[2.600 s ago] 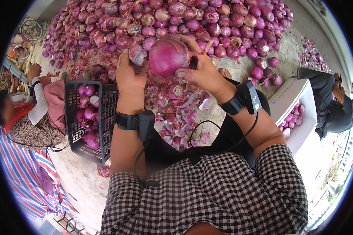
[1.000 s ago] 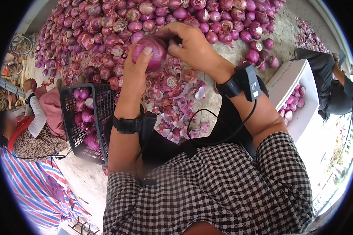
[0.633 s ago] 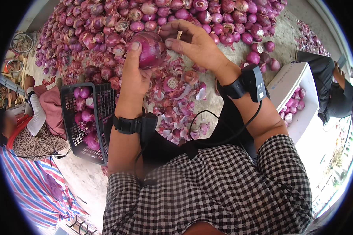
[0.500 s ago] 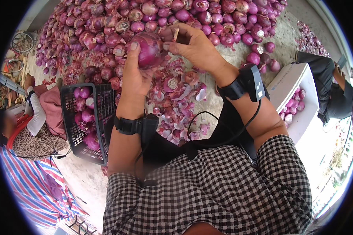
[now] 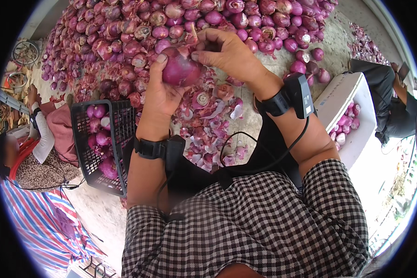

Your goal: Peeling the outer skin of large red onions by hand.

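A large red onion [image 5: 182, 67] rests in my left hand [image 5: 164, 90], with the thumb pressed on its side and the fingers hidden beneath. My right hand [image 5: 229, 54] is closed at the onion's upper right, its thumb and curled fingers pinching the skin near the neck. A dry, pale stem [image 5: 193, 33] sticks up beside those fingers. Below both hands lies a heap of loose peeled skins [image 5: 206, 134]. Just beyond them rises a big pile of red onions [image 5: 171, 18].
At my left a black plastic crate [image 5: 121, 121] holds several peeled onions. A white foam box [image 5: 345, 90] with onions stands at the right. One person [image 5: 25, 157] sits at far left, another [image 5: 393, 104] at far right. A cable [image 5: 287, 150] hangs from my right wrist device.
The onion has been turned in my left hand, so its neck and dry stem now face up and away. My right hand has stayed close against it, shifting only slightly.
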Tool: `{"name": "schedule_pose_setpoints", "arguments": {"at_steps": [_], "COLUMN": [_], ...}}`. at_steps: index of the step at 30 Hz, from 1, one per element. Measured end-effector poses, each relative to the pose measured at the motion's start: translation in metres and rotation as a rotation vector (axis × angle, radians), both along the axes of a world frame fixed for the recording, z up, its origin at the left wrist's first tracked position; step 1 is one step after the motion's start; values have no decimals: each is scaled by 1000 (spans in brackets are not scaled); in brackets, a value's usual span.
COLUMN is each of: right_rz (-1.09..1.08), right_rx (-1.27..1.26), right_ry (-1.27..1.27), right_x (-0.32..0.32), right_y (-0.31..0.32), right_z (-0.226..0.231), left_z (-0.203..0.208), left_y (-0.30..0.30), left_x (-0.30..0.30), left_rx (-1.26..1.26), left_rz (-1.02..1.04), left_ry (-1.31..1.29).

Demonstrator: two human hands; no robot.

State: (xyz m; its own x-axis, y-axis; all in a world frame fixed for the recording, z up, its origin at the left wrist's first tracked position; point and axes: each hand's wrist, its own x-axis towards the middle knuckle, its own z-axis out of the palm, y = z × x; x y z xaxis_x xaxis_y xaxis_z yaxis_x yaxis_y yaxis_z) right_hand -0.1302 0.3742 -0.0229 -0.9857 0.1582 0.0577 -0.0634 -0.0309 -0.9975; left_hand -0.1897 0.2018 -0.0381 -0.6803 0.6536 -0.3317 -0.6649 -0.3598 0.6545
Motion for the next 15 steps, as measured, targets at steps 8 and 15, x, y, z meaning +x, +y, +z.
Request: {"name": "schedule_pose_setpoints", "arguments": {"at_steps": [8,15], "right_rz": [49,7], "right_rx": [69,64], "right_ry": [-66,33], "right_x": [4,3], "right_y": [2,-1], "right_z": [2,0], "left_z": [-3,-4], "left_y": [0,-1], "left_x": [-3,-5], "left_rx": [-42,-62], "left_rz": [31,-25], "left_ry": [-57,46]}}
